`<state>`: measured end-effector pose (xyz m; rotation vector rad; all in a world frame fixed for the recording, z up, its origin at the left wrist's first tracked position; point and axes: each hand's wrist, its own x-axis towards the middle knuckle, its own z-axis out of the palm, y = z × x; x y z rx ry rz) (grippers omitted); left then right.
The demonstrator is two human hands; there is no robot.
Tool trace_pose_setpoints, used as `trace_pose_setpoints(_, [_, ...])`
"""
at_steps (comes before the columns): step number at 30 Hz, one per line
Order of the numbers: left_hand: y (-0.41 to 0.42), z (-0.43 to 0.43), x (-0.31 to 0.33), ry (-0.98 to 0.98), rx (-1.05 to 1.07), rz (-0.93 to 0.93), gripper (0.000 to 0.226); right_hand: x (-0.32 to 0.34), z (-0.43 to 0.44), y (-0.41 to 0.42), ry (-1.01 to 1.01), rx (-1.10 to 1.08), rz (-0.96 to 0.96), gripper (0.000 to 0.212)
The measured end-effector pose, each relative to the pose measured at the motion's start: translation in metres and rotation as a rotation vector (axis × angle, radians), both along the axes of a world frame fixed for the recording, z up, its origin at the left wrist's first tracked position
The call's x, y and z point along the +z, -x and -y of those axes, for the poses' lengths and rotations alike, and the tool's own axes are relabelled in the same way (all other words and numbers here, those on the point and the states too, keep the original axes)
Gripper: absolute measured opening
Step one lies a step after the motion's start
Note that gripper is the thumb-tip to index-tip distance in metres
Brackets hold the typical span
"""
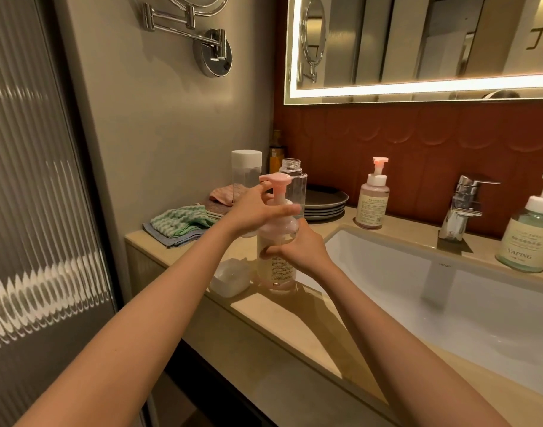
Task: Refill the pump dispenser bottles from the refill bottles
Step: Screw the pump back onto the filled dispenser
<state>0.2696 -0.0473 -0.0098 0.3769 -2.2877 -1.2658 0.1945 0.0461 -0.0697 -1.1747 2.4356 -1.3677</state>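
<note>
Pink plastic caps the pump dispenser bottle (276, 269), which stands upright near the front edge of the tabletop (264, 322). It sits between a small white dish (228, 277) on its left and the left rim of the sink (387, 272) on its right. Its long axis runs straight up, and both hands are on it, one above the other.

The left hand (255, 211) comes in from the left. Its grip is wrapped round the white collar just under the pink pump head (275, 180), with the thumb lifted toward the nozzle. The right hand (301, 248) sits lower, its grip clamped round the clear body from the sink side.

So the collar lies inside the upper grip and the body inside the lower one. The step in hand looks like a twist about that upright axis, with the left hand turning and the right hand bracing. I cannot tell whether the pump is coming off or going on. The body shows pale liquid, but its level is hard to read.

Just behind, toward the back left corner, stand an open clear bottle (293, 183) and a white-capped bottle (246, 171), likely the refills. The left hand is nearer to them. A second pump bottle (372, 201) waits at the back edge beside the sink.
</note>
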Motion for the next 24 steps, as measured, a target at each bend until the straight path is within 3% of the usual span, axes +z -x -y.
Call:
trace_pose_setpoints(6, [-0.010,0.016,0.002,-0.234,-0.104,-0.017,0.103,0.001,-0.004,-0.002,0.012,0.004,0.020,0.077])
trace_pose_setpoints(18, [-0.008,0.006,0.006,-0.119,-0.148,0.017,0.086,0.000,-0.001,0.000,-0.011,0.003,0.010,0.080])
trace_pose_setpoints(24, [0.008,0.002,0.002,0.038,-0.026,-0.007,0.100,0.000,-0.004,-0.001,0.007,0.022,0.001,0.087])
